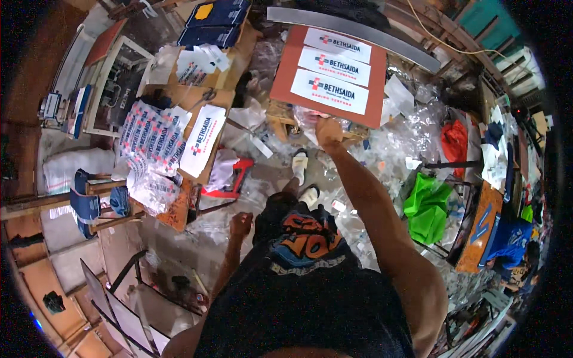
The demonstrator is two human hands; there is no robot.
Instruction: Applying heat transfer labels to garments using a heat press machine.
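Note:
My right hand (pixel 328 132) reaches to the near edge of a red-brown board (pixel 373 89), its fingers closed beside crinkled clear plastic (pixel 304 119); what they grip is partly hidden. Three white printed sheets (pixel 328 92) lie in a column on that board. My left hand (pixel 240 224) hangs low at my side, fingers curled with nothing visible in them. Left of it, a worn wooden table (pixel 173 212) carries a heap of printed plastic pieces (pixel 146 137) and a white printed sheet (pixel 203 140) on cardboard, with scissors (pixel 208 97) further back.
Dark blue printed panels (pixel 212 24) stand at the back left near a metal frame (pixel 107 71). A red stool (pixel 239 176) is below the left table. Green fabric (pixel 427 209) and red fabric (pixel 453 143) sit at right. Plastic scraps (pixel 370 167) litter the floor.

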